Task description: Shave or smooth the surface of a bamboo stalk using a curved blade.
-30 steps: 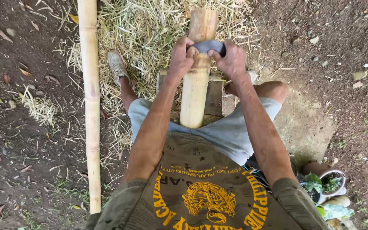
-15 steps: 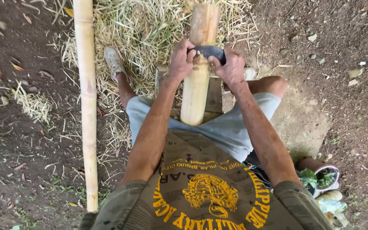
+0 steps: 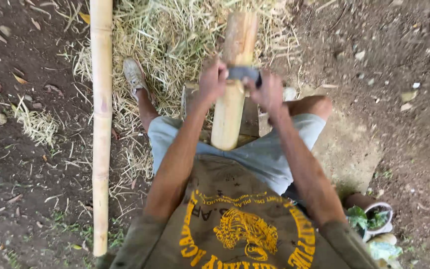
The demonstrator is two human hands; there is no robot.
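Head view looks straight down on a seated person whose 2 hands grip a dark blade (image 3: 243, 73) laid crosswise over a thick bamboo section (image 3: 231, 94). The left hand (image 3: 212, 81) is closed around one end of the blade and the right hand (image 3: 268, 92) is closed around the other, both sets of fingers curled tight on the tool, so each grip is pressed shut on it, not spread. The bamboo section leans between the person's knees, its near end resting by the grey shorts (image 3: 255, 149) and its far end pointing away over a bed of dry straw-coloured shavings (image 3: 175, 40). The blade sits roughly a third of the way down from the far end, with the stretch of bamboo nearer the body looking paler and smoother than the browner far stretch; I judge that part of the surface is already scraped and the far portion is left to work. The heap of shavings suggests a good deal of scraping is done. 1 long bamboo pole (image 3: 101, 124) lies on the dirt well apart to the left, untouched, beside a shoe (image 3: 135, 75). A small potted plant (image 3: 372, 219) sits at the lower right.
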